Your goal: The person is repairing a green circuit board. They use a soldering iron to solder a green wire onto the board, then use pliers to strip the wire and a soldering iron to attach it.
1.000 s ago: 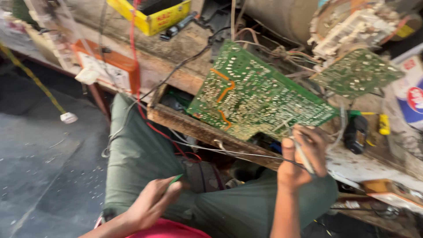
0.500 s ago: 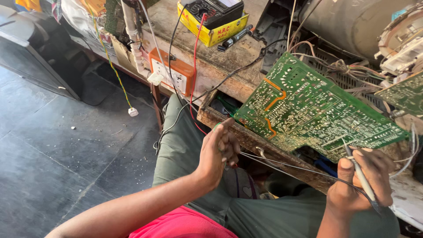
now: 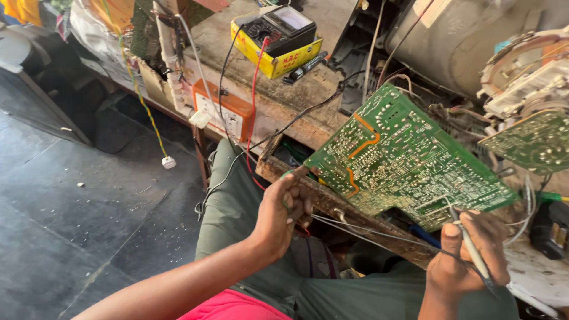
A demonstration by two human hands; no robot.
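Observation:
A large green circuit board (image 3: 403, 160) leans solder side up against the wooden bench edge (image 3: 332, 204) above my lap. My left hand (image 3: 284, 207) is closed around a thin green-handled tool whose tip meets the board's lower left corner. My right hand (image 3: 468, 255) grips a slim grey pen-like tool (image 3: 468, 249) with its tip at the board's lower edge. Thin wires (image 3: 379, 234) run between my two hands under the board.
On the bench stand a meter in a yellow box (image 3: 278, 35), a black marker (image 3: 305, 65) and an orange socket box (image 3: 222, 109). A second green board (image 3: 533, 142) and a grey picture tube (image 3: 462, 35) sit at right. A white plug (image 3: 169, 162) hangs over the dark floor.
My left hand rose from my lap to the board's lower left corner. My right hand kept its tool near the board's lower edge. The view swung left.

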